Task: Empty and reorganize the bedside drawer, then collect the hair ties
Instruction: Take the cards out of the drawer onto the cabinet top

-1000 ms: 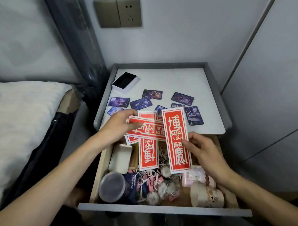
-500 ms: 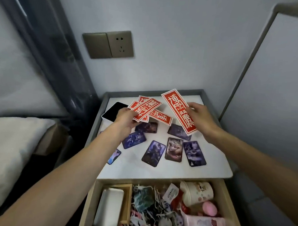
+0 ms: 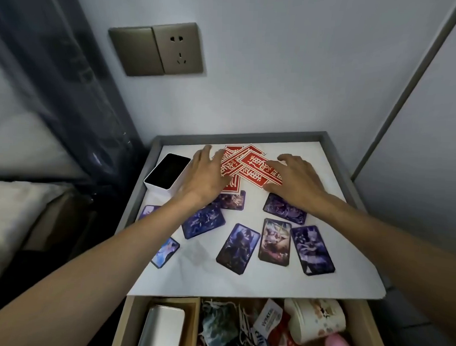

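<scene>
Your left hand (image 3: pixel 205 177) and right hand (image 3: pixel 295 182) lie flat, fingers spread, pressing the red printed paper envelopes (image 3: pixel 250 164) onto the white nightstand top (image 3: pixel 243 280) at centre frame. The open wooden drawer (image 3: pixel 125 325) at the bottom edge holds much clutter; emptying looks partly done, and you cannot yet pick out the hair ties

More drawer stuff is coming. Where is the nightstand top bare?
Bare: the front strip between picture cards and front edge; the back right corner beyond the right hand. Crowded: red envelopes and left hand at back, white box left.
</scene>
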Demonstrator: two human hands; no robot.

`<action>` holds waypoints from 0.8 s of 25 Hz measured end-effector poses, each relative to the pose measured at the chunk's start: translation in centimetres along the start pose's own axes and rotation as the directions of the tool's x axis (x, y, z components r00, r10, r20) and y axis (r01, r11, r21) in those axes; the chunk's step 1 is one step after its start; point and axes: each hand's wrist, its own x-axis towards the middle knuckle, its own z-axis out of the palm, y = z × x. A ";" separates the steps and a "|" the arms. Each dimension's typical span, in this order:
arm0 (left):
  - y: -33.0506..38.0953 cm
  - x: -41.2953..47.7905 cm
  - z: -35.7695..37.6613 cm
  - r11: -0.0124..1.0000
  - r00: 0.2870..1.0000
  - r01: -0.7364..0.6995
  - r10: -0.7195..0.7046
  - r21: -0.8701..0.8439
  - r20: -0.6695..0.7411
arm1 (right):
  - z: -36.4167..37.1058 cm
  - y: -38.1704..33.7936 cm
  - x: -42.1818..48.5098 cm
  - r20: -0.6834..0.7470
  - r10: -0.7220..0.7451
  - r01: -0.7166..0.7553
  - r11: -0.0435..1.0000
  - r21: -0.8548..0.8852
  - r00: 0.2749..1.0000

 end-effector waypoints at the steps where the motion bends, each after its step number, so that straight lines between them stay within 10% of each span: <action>1: 0.3 -0.3 0.0 0.994 0.998 -0.064 0.062 0.087 0.026 | 0.3 0.0 -0.1 0.011 0.002 -0.002 1.000 0.008 1.000; 5: 0.7 0.3 0.3 0.983 0.993 -0.038 0.017 0.180 0.118 | -0.1 -0.4 0.3 -0.028 0.023 -0.023 1.000 0.006 0.999; 11: 0.2 1.3 -0.1 0.985 0.981 -0.030 -0.004 0.171 0.195 | 0.9 -3.0 -2.1 0.083 -0.490 0.495 0.867 -0.060 0.868; 20: -1.9 1.5 -1.3 0.963 0.960 -0.124 0.055 0.238 0.276 | 0.0 -1.4 -3.7 0.187 -0.474 0.489 0.872 -0.039 0.860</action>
